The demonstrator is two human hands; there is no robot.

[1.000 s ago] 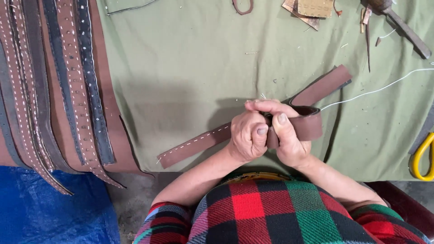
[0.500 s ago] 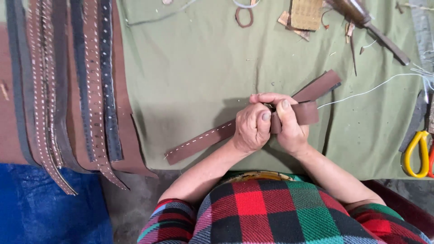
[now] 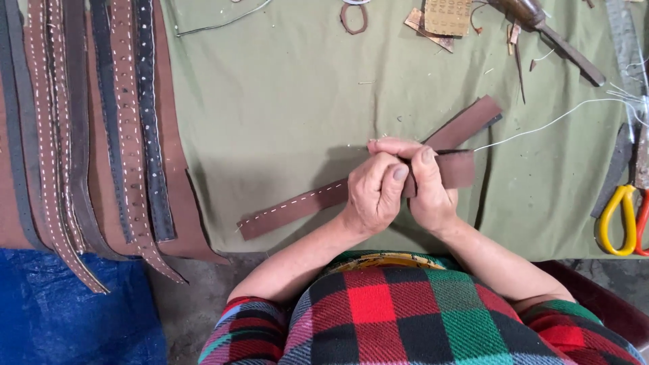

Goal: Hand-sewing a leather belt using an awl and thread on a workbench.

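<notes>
Centre frame on the green tabletop, a brown leather strap shows white stitches along its left half; the right half looks unstitched. Left hand and right hand both pinch it, white thread trailing right.

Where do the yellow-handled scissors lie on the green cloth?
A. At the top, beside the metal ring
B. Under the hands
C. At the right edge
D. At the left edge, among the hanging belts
C: the scissors lie at the right edge of the cloth, well apart from the hands, which grip a brown strap near the middle.
</notes>
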